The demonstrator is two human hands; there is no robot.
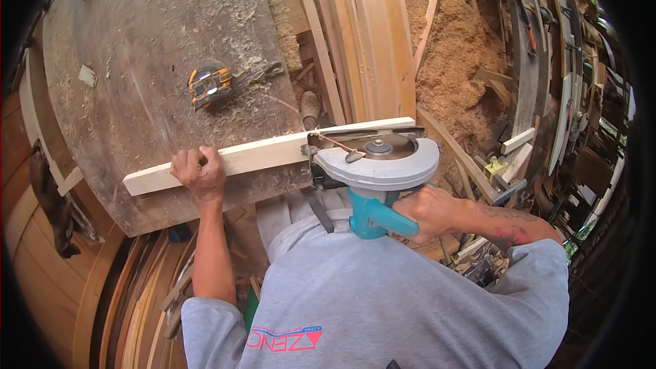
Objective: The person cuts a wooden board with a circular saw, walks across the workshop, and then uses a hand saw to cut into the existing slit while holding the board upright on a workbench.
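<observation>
You are holding a board [263, 155] and a circular saw [379, 171].
Your left hand [200, 172] is clasping the board's left part on the worktop [154, 113]; a tape measure [210, 86] is lying beyond; the saw is sitting by the board's overhanging right part, your right hand [432, 212] gripping its teal handle [391, 220].

Teal-and-grey saw [377, 176] against pale board [266, 154]

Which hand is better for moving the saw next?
Probably the right hand: it grips the saw by its teal handle, while the left hand is on the pale wood strip.
</observation>
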